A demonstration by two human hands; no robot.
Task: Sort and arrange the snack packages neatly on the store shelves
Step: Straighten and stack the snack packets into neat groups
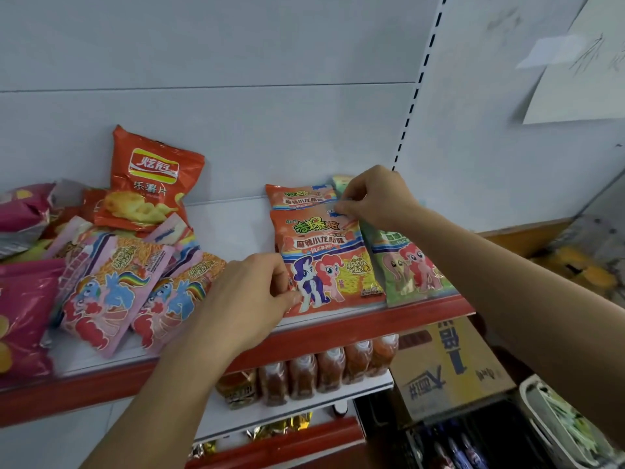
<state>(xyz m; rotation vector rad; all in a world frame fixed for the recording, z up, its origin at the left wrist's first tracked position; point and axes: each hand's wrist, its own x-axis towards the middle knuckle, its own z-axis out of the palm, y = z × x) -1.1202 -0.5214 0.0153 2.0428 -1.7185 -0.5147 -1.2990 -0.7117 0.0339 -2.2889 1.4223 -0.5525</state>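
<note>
An orange pony snack package [326,262] lies flat on the white shelf [236,225] with a red front rim. My left hand [250,292] pinches its lower left corner. My right hand [375,198] pinches its upper right corner. A second orange package [297,196] lies behind it. A green pony package [412,265] lies to its right, partly under my right wrist. Pink pony packages [111,292] lie in a loose heap to the left.
A red potato chip bag [152,177] leans against the back panel. Magenta bags [23,299] fill the far left. Bottles [314,370] stand on the shelf below, beside a cardboard box [449,363]. A slotted upright [419,79] runs up the back wall.
</note>
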